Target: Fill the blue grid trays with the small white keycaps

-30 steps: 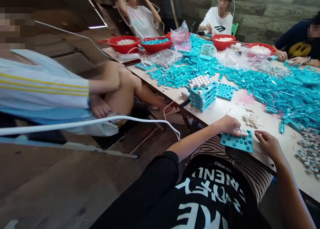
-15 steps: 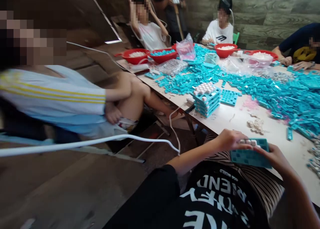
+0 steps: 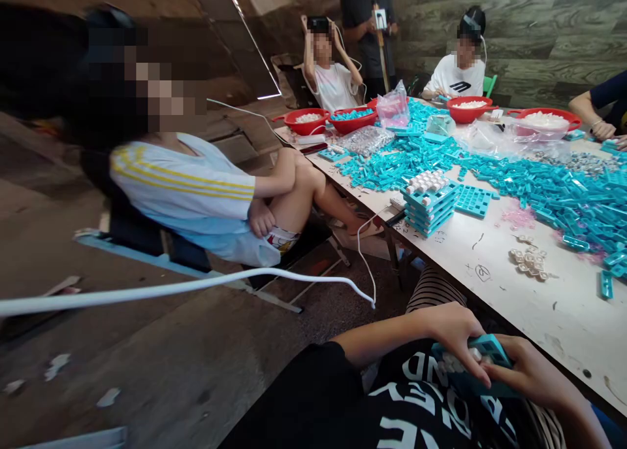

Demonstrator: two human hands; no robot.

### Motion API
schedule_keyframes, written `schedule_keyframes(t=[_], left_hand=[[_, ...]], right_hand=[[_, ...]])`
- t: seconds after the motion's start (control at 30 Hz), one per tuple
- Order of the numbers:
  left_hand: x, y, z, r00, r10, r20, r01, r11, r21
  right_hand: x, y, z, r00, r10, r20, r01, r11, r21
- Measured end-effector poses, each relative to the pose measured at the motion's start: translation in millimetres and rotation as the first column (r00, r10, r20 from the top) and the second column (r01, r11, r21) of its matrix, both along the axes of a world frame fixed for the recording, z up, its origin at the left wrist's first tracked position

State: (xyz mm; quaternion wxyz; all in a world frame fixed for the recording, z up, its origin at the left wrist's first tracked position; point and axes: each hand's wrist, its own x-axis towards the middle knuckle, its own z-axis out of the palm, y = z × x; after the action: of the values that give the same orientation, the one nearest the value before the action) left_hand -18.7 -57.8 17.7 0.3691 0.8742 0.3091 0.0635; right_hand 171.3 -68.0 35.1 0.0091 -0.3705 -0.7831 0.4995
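Note:
Over my lap I hold a teal plastic panel (image 3: 497, 351) with small openings, tilted, with white cube-like pieces (image 3: 475, 355) on it. My left hand (image 3: 453, 331) is closed on its left side, thumb lying over the white pieces. My right hand (image 3: 539, 374) grips the right side, with fingers reaching toward the left thumb. Both hands cover much of the panel. On the table edge ahead stands a stack of similar teal panels (image 3: 431, 208), topped with white pieces (image 3: 427, 181). A flat teal grid panel (image 3: 474, 200) lies beside it.
Loose teal parts (image 3: 553, 200) are heaped across the table (image 3: 514, 308). Clear beads (image 3: 530, 263) lie near me. Red baskets (image 3: 467, 110) stand farther back. A white cable (image 3: 196, 285) crosses at left. A seated person (image 3: 196, 194) is left; other people are around the table.
The panel has come down and closer to my body, away from the table edge. My left thumb now lies across the white pieces. The view has shifted left.

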Motion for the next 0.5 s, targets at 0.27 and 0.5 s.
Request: schedule_keyframes(t=[0.27,0.5], left_hand=[[-2,-4,2.3,0.999,0.006,0.032,-0.005,0.999,-0.039],[-7,11,11.1,0.864,0.375,0.337,-0.442,0.884,0.151]], right_hand=[[9,-3,-11.9,1.000,-0.005,0.012,0.004,0.999,0.035],[35,20,-13.0,0.808,-0.589,0.001,0.585,0.802,0.118]])
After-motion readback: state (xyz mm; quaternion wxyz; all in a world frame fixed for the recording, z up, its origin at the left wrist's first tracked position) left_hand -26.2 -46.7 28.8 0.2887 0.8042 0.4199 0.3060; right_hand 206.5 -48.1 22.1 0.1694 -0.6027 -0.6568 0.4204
